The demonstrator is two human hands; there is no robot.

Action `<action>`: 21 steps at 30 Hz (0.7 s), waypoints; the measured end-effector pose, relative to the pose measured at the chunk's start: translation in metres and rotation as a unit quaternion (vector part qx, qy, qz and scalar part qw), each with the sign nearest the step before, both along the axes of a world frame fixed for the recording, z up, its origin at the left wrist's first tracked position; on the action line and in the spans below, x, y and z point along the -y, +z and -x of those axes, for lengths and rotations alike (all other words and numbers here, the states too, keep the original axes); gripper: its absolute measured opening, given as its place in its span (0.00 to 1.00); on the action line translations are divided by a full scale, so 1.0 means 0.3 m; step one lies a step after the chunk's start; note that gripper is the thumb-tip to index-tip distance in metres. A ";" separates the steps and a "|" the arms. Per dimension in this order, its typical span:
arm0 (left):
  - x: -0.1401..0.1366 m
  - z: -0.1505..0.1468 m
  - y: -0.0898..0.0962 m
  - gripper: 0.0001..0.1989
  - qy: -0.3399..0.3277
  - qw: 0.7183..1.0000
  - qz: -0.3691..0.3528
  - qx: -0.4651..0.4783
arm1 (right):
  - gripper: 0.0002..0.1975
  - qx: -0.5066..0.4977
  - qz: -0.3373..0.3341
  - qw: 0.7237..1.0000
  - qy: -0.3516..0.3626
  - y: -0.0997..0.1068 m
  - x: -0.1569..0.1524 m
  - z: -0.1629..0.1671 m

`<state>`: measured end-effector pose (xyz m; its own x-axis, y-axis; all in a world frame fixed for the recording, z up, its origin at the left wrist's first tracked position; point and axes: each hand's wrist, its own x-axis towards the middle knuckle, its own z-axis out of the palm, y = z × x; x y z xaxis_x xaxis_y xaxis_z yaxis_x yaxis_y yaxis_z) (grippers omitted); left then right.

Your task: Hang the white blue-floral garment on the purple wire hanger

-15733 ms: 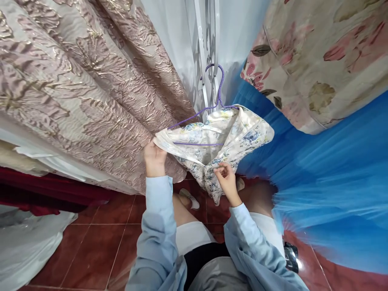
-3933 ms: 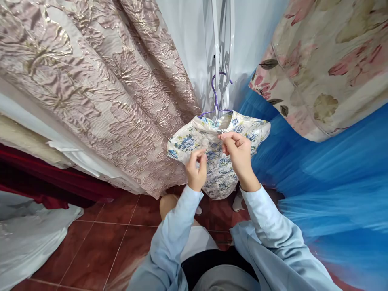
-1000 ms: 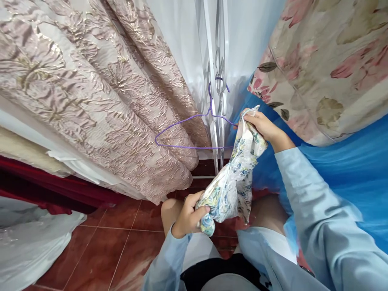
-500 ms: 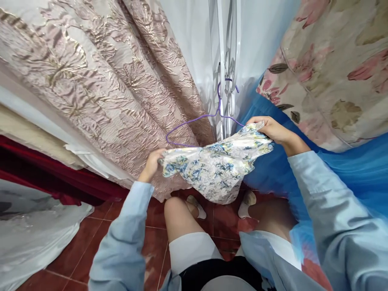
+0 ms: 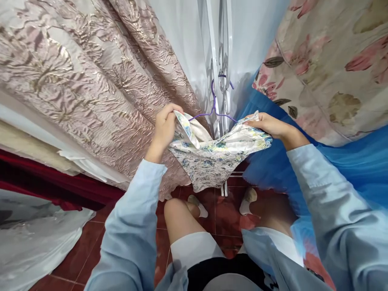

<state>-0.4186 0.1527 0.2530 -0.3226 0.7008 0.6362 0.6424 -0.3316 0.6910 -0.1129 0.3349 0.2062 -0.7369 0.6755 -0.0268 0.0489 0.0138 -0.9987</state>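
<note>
A small white garment with blue and yellow flowers (image 5: pixel 212 161) is stretched between my two hands. My left hand (image 5: pixel 165 127) is closed on its left shoulder, around the end of a purple hanger (image 5: pixel 214 109). My right hand (image 5: pixel 268 124) pinches the right shoulder, near the hanger's other arm. Both hanger ends are hidden by cloth and fingers. The hanger's hook is up at a white metal rack (image 5: pixel 222 76); whether it rests on the bar I cannot tell. The neckline sags open between the shoulders.
Pink and gold brocade cloth (image 5: pixel 121 81) hangs close on the left, with dark red fabric (image 5: pixel 60 182) beyond. Blue tulle (image 5: pixel 273 161) and a flower-printed cloth (image 5: pixel 327 72) hang on the right. Red tiles (image 5: pixel 206 226) lie underfoot between my shoes.
My left hand has risen and moved right, bringing the garment's left shoulder up over the hanger's left arm. My right hand stays nearly in place, still holding the other shoulder.
</note>
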 end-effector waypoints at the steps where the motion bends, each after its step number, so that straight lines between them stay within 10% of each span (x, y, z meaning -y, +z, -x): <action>1: 0.002 -0.044 0.008 0.09 -0.019 0.999 0.011 -0.027 | 0.14 0.006 0.017 1.000 0.001 -0.007 -0.002 0.003; 13: 0.125 0.042 -0.135 0.16 0.135 0.972 0.155 -0.113 | 0.15 -0.099 -0.062 0.954 -0.278 -0.170 -0.017 -0.086; 17: 0.181 0.030 -0.160 0.19 0.156 0.958 0.159 -0.183 | 0.16 -0.110 -0.233 0.936 -0.241 -0.169 0.082 -0.137; 21: 0.147 -0.035 -0.141 0.14 0.146 0.955 0.117 -0.230 | 0.17 -0.118 -0.267 0.929 -0.226 -0.171 0.104 -0.116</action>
<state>-0.4081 0.1085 0.2108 -0.2500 0.7645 0.5941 0.9374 0.0375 0.3462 -0.0783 0.3036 0.1548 -0.3172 0.7878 0.5280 -0.0494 0.5423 -0.8388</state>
